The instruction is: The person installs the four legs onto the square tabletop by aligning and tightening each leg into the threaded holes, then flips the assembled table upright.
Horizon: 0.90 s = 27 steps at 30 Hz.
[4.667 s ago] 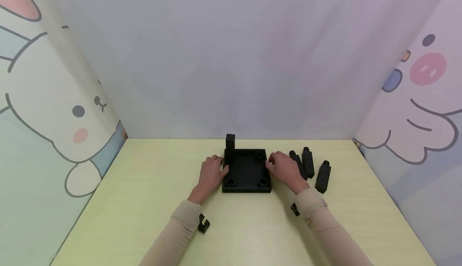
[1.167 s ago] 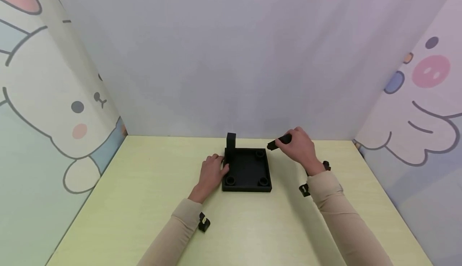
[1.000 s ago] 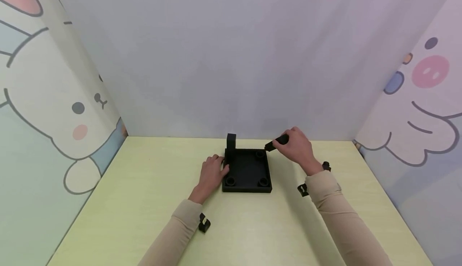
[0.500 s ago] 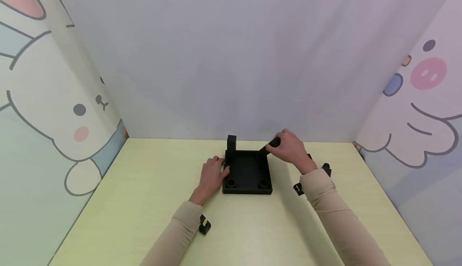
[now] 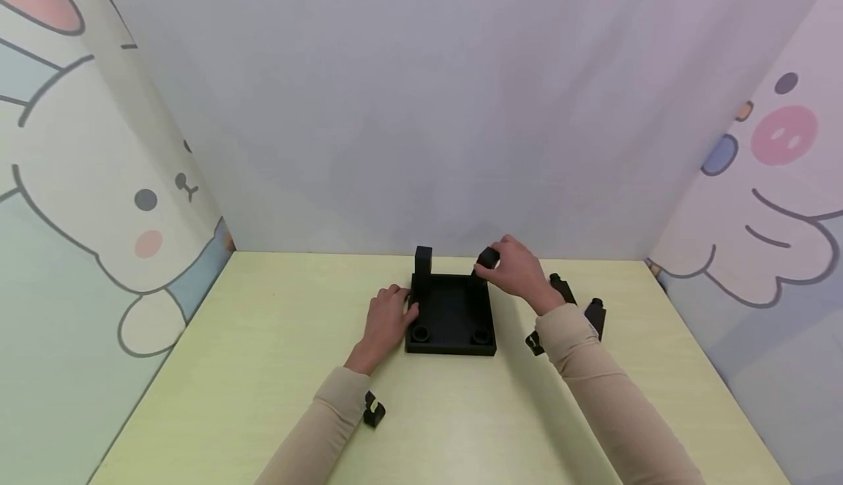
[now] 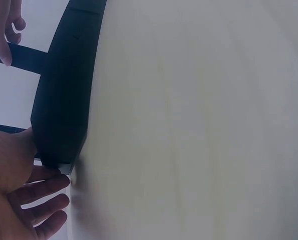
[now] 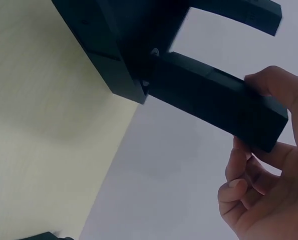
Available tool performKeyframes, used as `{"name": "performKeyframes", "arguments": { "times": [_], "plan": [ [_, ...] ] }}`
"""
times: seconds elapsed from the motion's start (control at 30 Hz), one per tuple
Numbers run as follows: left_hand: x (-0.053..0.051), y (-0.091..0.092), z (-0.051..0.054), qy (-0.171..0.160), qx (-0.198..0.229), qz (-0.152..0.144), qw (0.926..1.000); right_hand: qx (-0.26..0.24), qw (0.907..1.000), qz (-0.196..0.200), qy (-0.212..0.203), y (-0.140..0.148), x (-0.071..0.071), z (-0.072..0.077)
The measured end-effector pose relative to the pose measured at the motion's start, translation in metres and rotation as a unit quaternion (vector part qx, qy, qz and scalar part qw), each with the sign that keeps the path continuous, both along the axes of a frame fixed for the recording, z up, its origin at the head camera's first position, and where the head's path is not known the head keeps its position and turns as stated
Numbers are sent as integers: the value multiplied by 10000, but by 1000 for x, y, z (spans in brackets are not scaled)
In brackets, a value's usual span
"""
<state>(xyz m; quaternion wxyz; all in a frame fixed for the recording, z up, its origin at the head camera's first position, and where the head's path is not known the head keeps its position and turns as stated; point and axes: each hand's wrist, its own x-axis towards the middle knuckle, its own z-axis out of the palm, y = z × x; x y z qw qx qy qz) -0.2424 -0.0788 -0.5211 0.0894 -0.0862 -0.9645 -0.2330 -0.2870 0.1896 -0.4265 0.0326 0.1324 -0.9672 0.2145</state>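
A black square tabletop (image 5: 451, 348) lies upside down with its rim up and round sockets at its corners. One table leg (image 5: 423, 262) stands upright in the far left corner. My left hand (image 5: 383, 324) grips the tabletop's left side, thumb over the rim, fingers outside. With thumb and fingers, my right hand (image 5: 516, 274) pinches the free end of a second table leg (image 7: 214, 100). That leg's lower end meets the far right corner; it stands nearly upright, leaning slightly right. In the right wrist view, how deep it sits in the socket is hidden.
Two more black legs lie on the pale table right of the tabletop, a nearer leg (image 5: 596, 317) and another leg (image 5: 562, 289) partly behind the right forearm. A grey curtain (image 5: 421, 119) closes the back; printed cartoon panels stand on both sides.
My right hand has picked up a leg from the right, carried it left to the far right corner and tilted it from slanting to nearly upright. The left hand stays on the tabletop.
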Motion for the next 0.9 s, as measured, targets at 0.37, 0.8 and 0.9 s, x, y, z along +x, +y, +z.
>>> {"name": "performKeyframes", "arguments": {
  "times": [0.37, 0.8, 0.9],
  "plan": [
    [-1, 0, 0, 57, 42, 10, 10000, 377, 9980, -164, 471, -11, 1, -3],
    [-2, -2, 1, 47, 25, 9, 10000, 250, 9990, 142, 332, -1, 7, 9],
    [-2, -2, 2, 65, 20, 13, 10000, 179, 9991, 201, 330, 1, 7, 10]
  ]
}}
